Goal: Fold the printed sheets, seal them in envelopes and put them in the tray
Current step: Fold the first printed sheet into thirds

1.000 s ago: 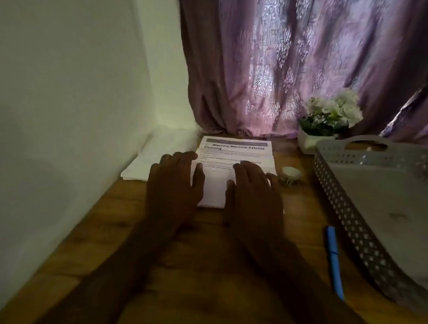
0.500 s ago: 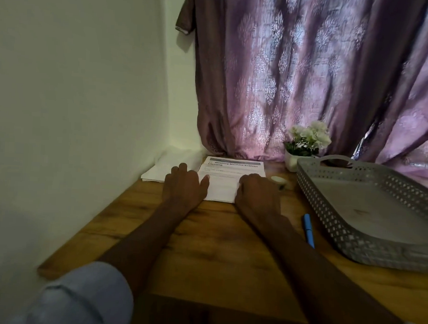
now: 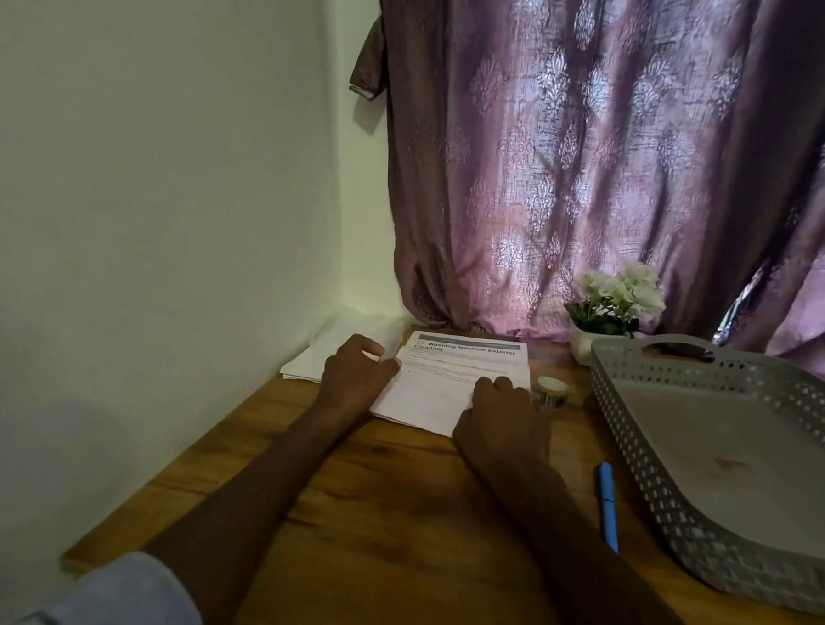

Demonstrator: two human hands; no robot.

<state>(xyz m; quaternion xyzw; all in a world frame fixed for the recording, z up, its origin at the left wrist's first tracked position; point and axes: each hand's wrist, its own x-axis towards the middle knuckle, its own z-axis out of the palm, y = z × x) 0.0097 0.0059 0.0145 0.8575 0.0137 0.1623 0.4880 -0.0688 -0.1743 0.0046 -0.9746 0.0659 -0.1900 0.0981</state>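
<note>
A printed sheet (image 3: 437, 395) headed "Washing Machine Exterior Cleaning" lies at the back of the wooden desk, its lower part folded up over the text. My left hand (image 3: 355, 378) is at the sheet's left edge, fingers curled and the thumb on the paper. My right hand (image 3: 502, 424) presses on the folded part near its right corner, fingers bent. A stack of white envelopes (image 3: 325, 353) lies left of the sheet against the wall. The grey perforated tray (image 3: 633, 448) stands at the right with nothing in it.
A small tape roll (image 3: 551, 391) sits just right of the sheet. A blue pen (image 3: 607, 506) lies along the tray's left side. A white pot of flowers (image 3: 609, 306) stands behind the tray before a purple curtain (image 3: 599, 169). A wall closes the left side.
My hands have moved apart from the middle of the folded sheet to its left edge and right corner. The camera has pulled back and tilted up.
</note>
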